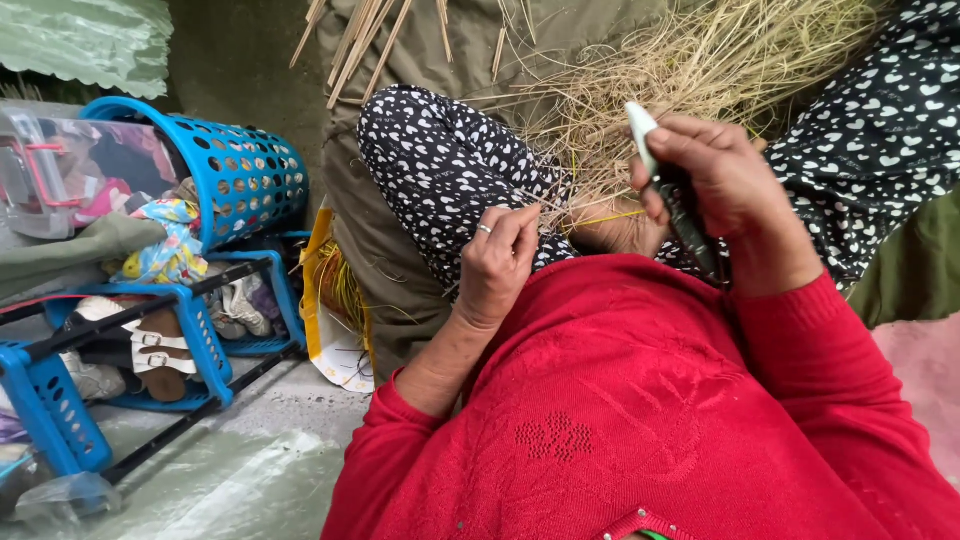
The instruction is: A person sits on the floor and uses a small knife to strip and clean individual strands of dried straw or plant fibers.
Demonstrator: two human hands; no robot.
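Observation:
My left hand [498, 262], a ring on one finger, pinches thin dry grass strands [690, 60] against my knee in black trousers with white hearts [440, 170]. My right hand [725, 190] is closed around a dark tool with a white tip [640, 125], raised above the woven piece in my lap. A yellow strand [605, 216] runs between the two hands. A loose heap of straw lies over my legs. My red knitted sleeves fill the lower frame.
A blue plastic basket [245, 165] lies tipped on a blue rack [200, 340] holding sandals and clothes at left. A yellow-and-white bag of straw [335, 320] leans beside my leg. Thin sticks [365, 35] lean at the top. Grey concrete floor [230, 480] below.

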